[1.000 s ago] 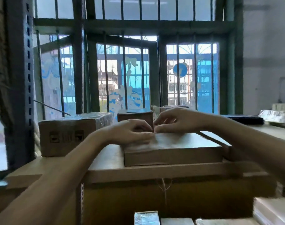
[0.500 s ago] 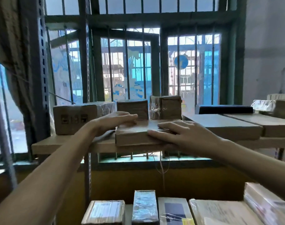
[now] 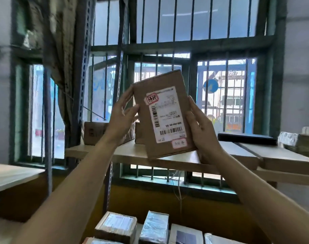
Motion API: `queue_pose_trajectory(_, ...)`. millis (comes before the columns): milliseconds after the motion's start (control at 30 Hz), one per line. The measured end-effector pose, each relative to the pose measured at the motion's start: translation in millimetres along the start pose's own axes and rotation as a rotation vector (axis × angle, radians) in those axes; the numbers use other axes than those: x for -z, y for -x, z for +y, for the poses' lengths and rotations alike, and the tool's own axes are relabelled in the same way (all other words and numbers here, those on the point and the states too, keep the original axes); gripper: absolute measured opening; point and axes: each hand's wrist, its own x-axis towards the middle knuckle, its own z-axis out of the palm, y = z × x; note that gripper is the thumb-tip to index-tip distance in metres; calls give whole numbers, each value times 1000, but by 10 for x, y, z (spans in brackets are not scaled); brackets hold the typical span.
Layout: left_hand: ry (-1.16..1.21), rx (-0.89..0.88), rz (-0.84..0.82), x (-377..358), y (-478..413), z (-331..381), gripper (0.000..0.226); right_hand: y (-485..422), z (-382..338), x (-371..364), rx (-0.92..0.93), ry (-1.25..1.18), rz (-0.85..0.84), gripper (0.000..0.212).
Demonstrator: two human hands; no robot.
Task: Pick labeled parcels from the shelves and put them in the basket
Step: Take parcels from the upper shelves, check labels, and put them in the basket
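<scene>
In the head view, a flat brown cardboard parcel [image 3: 163,114] is held up in the middle of the frame, clear of the shelf and in front of the barred window [image 3: 199,25], tilted a little so its top leans toward the left. Its broad face is turned to the camera and carries a white shipping label [image 3: 169,124] with barcodes and two red-edged stickers, one at the label's upper left and one at its lower right; the print is too small to read. The left hand [image 3: 122,118] grips the parcel's left edge, with the thumb against the front and the fingers reaching up along the side. The right hand [image 3: 201,131] grips the right edge lower down, with the thumb lying up the front edge and the fingers hidden behind the box. Behind the parcel a wooden shelf board [image 3: 238,154] runs across the middle of the frame toward the right. On it, at centre left, stands a brown box [image 3: 94,132] partly hidden by the left wrist, and at the right lie a flat black item [image 3: 245,138] and a foil-wrapped package [image 3: 289,138]. Along the bottom edge of the frame, on a lower level, several wrapped parcels [image 3: 154,226] lie side by side. A perforated metal upright [image 3: 81,67] stands at the upper left.
</scene>
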Motion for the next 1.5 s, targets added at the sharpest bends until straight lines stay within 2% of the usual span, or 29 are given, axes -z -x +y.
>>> queue_pose_trajectory(133, -48, 32, 1, -41, 53, 76, 49, 21, -72, 49, -70, -16, -20, 40)
queue_pose_trajectory(233, -110, 69, -19, 23, 83, 60, 72, 18, -111, 127, -79, 77, -66, 36)
queue_pose_trajectory(300, -197, 106, -58, 98, 108, 71, 83, -12, -174, 266, -82, 190, -175, 36)
queue_pose_trajectory(367, -359, 123, -149, 144, 133, 101, 78, -52, -270, 399, -96, 361, -390, 34)
queue_pose_trajectory(433, -447, 151, -348, 124, 160, 117, 72, -71, -353, 442, -142, 500, -569, 31)
queue_pose_trajectory(467, -444, 166, -458, 91, 175, 104, 69, -70, -364, 458, -161, 553, -597, 27)
queue_pose_trajectory(533, -364, 196, -553, 40, 202, 30, 60, -39, -370, 487, -180, 619, -501, 17)
queue_pose_trajectory(600, -299, 171, -418, 16, 225, -97, 41, 45, -324, 569, -195, 567, -257, 18)
queue_pose_trajectory(667, -313, 81, -152, -6, 285, -234, 30, 174, -232, 634, -257, 471, -47, 53)
queue_pose_trajectory(733, -225, 69, 93, -76, 384, -343, 31, 285, -155, 600, -353, 376, 36, 87)
queue_pose_trajectory(800, -33, 155, 178, -195, 511, -381, 24, 351, -113, 459, -408, 279, 26, 97)
queue_pose_trajectory(867, 43, 247, 71, -344, 635, -379, 21, 380, -121, 300, -387, 242, 37, 90)
queue_pose_trajectory(967, 48, 248, -174, -559, 800, -355, 20, 461, -238, 283, -292, 124, 187, 75)
queue_pose_trajectory(1000, 72, 237, -225, -631, 826, -324, 24, 532, -297, 361, -264, 127, 230, 72)
queue_pose_trajectory(1100, 77, 118, -362, -938, 880, -229, 56, 957, -484, 656, -227, 260, 269, 69)
queue_pose_trajectory(1200, 63, 26, -492, -1495, 1093, -221, 53, 1623, -546, 999, -290, 409, 342, 67)
queue_pose_trajectory(1367, 51, -31, -669, -2760, 2111, -302, 50, 2989, -705, 1757, -503, 769, 675, 68)
queue_pose_trajectory(1500, 111, 116, -900, -3744, 3372, -413, 46, 4295, -872, 2257, -714, 956, 795, 64)
